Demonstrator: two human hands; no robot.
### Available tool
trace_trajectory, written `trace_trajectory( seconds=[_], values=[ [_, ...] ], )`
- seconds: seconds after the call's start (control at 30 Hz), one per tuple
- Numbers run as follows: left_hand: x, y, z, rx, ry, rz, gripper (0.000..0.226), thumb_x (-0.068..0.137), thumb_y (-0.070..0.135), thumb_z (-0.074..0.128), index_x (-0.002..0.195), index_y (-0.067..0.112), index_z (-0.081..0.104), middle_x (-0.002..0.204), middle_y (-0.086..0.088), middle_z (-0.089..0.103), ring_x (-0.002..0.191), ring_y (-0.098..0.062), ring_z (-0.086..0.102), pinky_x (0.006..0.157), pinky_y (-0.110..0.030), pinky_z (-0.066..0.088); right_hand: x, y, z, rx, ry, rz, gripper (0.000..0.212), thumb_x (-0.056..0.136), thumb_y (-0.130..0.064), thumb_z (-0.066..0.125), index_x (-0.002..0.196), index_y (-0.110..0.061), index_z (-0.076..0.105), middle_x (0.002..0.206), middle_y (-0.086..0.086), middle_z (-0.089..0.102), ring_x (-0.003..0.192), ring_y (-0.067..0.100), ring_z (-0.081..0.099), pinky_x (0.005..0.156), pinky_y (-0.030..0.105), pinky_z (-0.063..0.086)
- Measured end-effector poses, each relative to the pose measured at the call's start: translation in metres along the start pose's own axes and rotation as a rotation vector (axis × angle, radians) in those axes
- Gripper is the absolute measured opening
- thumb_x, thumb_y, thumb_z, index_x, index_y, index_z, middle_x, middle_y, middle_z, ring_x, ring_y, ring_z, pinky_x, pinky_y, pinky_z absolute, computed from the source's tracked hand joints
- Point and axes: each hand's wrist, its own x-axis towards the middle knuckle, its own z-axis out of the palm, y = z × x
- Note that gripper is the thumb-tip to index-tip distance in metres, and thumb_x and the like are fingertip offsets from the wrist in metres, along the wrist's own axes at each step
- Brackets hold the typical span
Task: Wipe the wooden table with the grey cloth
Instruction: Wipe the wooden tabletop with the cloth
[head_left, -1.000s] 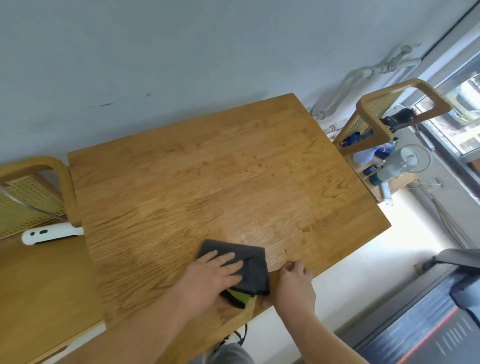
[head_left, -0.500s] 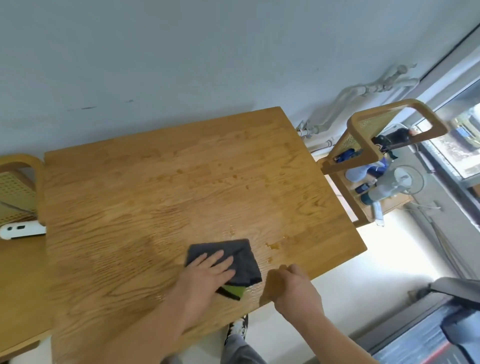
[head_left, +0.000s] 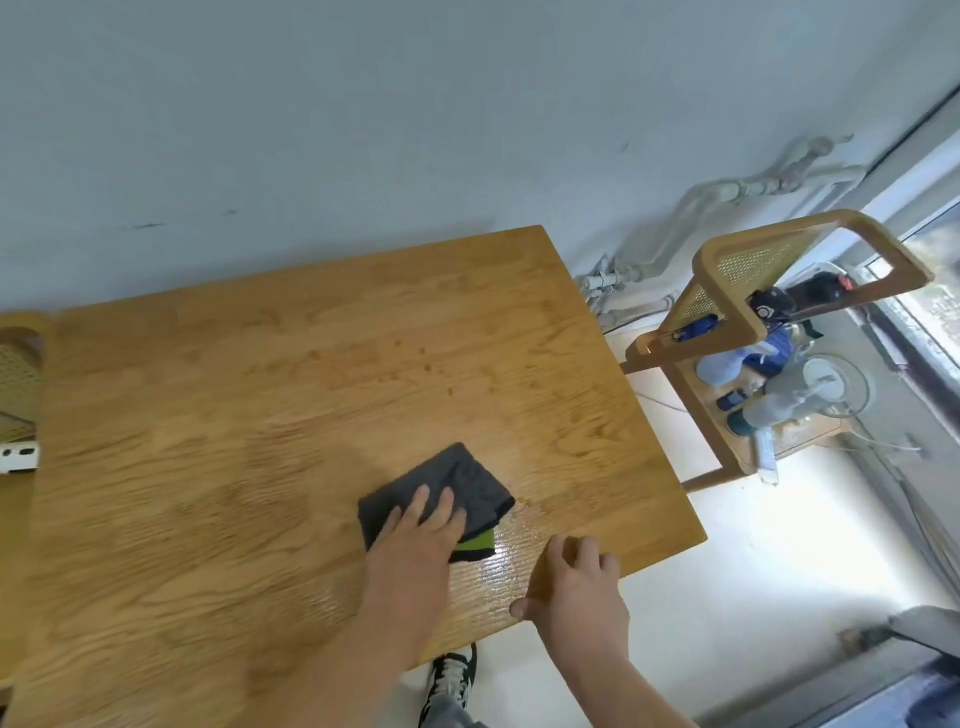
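The wooden table (head_left: 260, 415) fills the middle of the view. A folded grey cloth (head_left: 467, 480) with a green patch at its near corner lies flat near the table's front right. My left hand (head_left: 415, 540) presses on the cloth with straight, spread fingers. My right hand (head_left: 571, 587) rests at the table's front edge just right of the cloth, fingers loosely curled, holding nothing. A wet sheen and small droplets show on the wood right of the cloth.
A wooden cane chair (head_left: 779, 291) stands off the table's right end, with spray bottles (head_left: 769, 405) and a small fan on its seat. Another cane chair (head_left: 21, 374) and a white object (head_left: 18, 456) are at the left edge. Pipes run along the wall. My shoe (head_left: 454, 680) shows below the table.
My left hand has slid the cloth away from the front edge and a little to the right. My right hand stays at the edge.
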Motion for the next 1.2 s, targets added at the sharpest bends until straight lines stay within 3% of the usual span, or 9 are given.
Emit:
trace_trajectory(
  seconds=[0.13, 0.2, 0.27, 0.4, 0.63, 0.83, 1.07, 1.13, 1.2],
  values=[
    [-0.014, 0.016, 0.018, 0.019, -0.074, 0.356, 0.062, 0.091, 0.014, 0.055, 0.15, 0.031, 0.047, 0.162, 0.009, 0.035, 0.153, -0.026, 0.027, 0.12, -0.043, 0.033, 0.001, 0.0, -0.004, -0.041, 0.023, -0.02, 0.073, 0.091, -0.044, 0.067, 0.151, -0.02, 0.035, 0.14, 0.004, 0.036, 0.124, 0.028, 0.035, 0.08, 0.028, 0.054],
    [-0.005, -0.002, 0.008, 0.158, -0.092, 0.449, 0.064, 0.095, 0.011, 0.051, 0.153, 0.036, 0.038, 0.166, 0.014, 0.024, 0.155, -0.016, 0.016, 0.124, -0.04, 0.025, 0.004, 0.0, -0.006, -0.043, 0.013, -0.024, 0.073, 0.092, -0.047, 0.065, 0.153, -0.021, 0.034, 0.14, 0.004, 0.036, 0.124, 0.027, 0.034, 0.079, 0.027, 0.054],
    [0.01, -0.02, -0.003, 0.171, -0.127, 0.29, 0.073, 0.099, 0.002, 0.045, 0.158, 0.038, 0.02, 0.169, 0.015, 0.001, 0.156, -0.013, -0.003, 0.126, -0.039, 0.007, 0.006, 0.0, -0.007, -0.041, -0.018, -0.019, 0.085, 0.088, -0.061, 0.065, 0.155, -0.022, 0.031, 0.143, 0.004, 0.032, 0.128, 0.027, 0.03, 0.078, 0.026, 0.05],
    [0.025, -0.02, -0.014, -0.016, 0.049, -0.128, 0.071, 0.101, 0.005, 0.041, 0.161, 0.034, 0.015, 0.17, 0.011, 0.002, 0.157, -0.017, -0.003, 0.127, -0.039, 0.006, 0.01, -0.006, -0.011, -0.043, -0.056, 0.005, 0.088, 0.083, -0.062, 0.072, 0.153, -0.02, 0.036, 0.143, 0.004, 0.031, 0.129, 0.027, 0.029, 0.082, 0.028, 0.052],
    [-0.01, -0.012, -0.003, 0.212, -0.25, 0.357, 0.073, 0.1, 0.002, 0.043, 0.16, 0.033, 0.016, 0.171, 0.009, -0.003, 0.156, -0.018, -0.01, 0.124, -0.041, -0.004, 0.01, -0.009, -0.013, -0.02, -0.055, 0.01, 0.074, 0.085, -0.054, 0.072, 0.144, -0.018, 0.045, 0.135, 0.003, 0.032, 0.123, 0.027, 0.03, 0.078, 0.026, 0.049],
    [0.01, -0.013, -0.019, -0.031, 0.023, -0.168, 0.072, 0.101, 0.008, 0.047, 0.16, 0.036, 0.017, 0.168, 0.012, 0.001, 0.156, -0.016, -0.004, 0.128, -0.043, 0.008, 0.01, -0.008, -0.016, -0.035, -0.071, 0.005, 0.087, 0.081, -0.06, 0.075, 0.149, -0.018, 0.041, 0.141, 0.003, 0.032, 0.13, 0.026, 0.029, 0.084, 0.029, 0.05],
    [-0.026, -0.004, 0.005, 0.124, -0.241, 0.295, 0.074, 0.099, 0.002, 0.046, 0.159, 0.035, 0.019, 0.169, 0.013, 0.0, 0.156, -0.015, -0.01, 0.118, -0.036, -0.012, 0.013, -0.009, -0.016, -0.066, -0.065, 0.01, 0.064, 0.085, -0.05, 0.073, 0.136, -0.016, 0.053, 0.133, 0.003, 0.034, 0.122, 0.027, 0.033, 0.079, 0.027, 0.052],
    [-0.016, -0.024, -0.009, 0.186, -0.226, 0.266, 0.075, 0.099, 0.003, 0.047, 0.158, 0.041, 0.02, 0.167, 0.017, -0.002, 0.155, -0.01, -0.009, 0.12, -0.037, -0.009, 0.015, -0.009, -0.016, -0.058, -0.087, 0.01, 0.078, 0.077, -0.061, 0.078, 0.135, -0.016, 0.053, 0.134, 0.002, 0.035, 0.124, 0.026, 0.032, 0.08, 0.028, 0.05],
    [-0.007, -0.039, -0.019, 0.093, -0.086, 0.05, 0.073, 0.099, 0.006, 0.049, 0.157, 0.042, 0.022, 0.166, 0.019, 0.0, 0.155, -0.009, -0.005, 0.125, -0.039, -0.002, 0.015, -0.009, -0.017, -0.069, -0.084, 0.013, 0.085, 0.075, -0.064, 0.078, 0.14, -0.016, 0.05, 0.137, 0.001, 0.034, 0.126, 0.025, 0.031, 0.082, 0.028, 0.05]
  ],
)
